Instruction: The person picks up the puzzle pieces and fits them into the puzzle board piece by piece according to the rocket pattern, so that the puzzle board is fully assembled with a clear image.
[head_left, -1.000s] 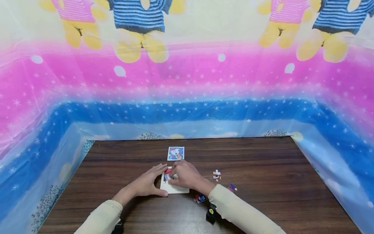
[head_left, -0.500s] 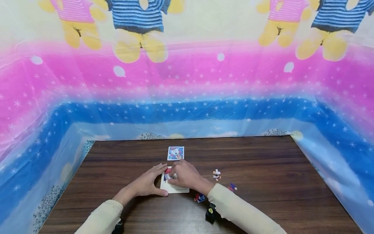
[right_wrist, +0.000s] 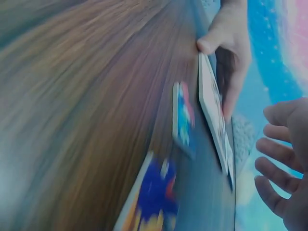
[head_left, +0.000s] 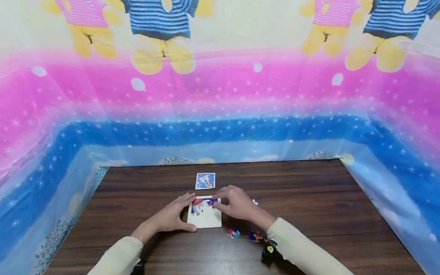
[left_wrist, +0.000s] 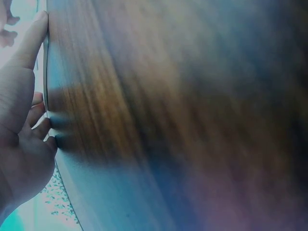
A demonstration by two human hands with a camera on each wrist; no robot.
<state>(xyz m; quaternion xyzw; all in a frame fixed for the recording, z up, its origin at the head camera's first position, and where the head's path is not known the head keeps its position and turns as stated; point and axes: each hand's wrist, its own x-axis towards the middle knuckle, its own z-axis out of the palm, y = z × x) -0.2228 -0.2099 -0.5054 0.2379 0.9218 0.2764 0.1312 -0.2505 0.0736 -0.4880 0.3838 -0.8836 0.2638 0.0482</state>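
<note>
A shallow jigsaw puzzle board (head_left: 206, 220) lies on the table, its upper part filled with joined pieces (head_left: 201, 206) that show a white cartoon animal in a red hat. My left hand (head_left: 168, 214) rests along the board's left side, thumb at the near corner and straight fingers at the far corner. Over the right edge hovers my right hand (head_left: 237, 203); the right wrist view shows its fingers (right_wrist: 279, 154) loosely bent, with nothing seen between them. Two loose puzzle pieces, one blue and red (head_left: 234, 232) and one purple and orange (head_left: 254, 235), lie right of the board.
Beyond the board lies a small picture card (head_left: 205, 181) with the same animal. Another loose piece (head_left: 254, 202) is mostly hidden behind the right hand. A printed cloth (head_left: 220, 131) hangs around the table's far and side edges.
My right hand has moved right from the board's middle, uncovering the filled pieces. The purple and orange piece has come into view from under the sleeve. The left hand stays in place.
</note>
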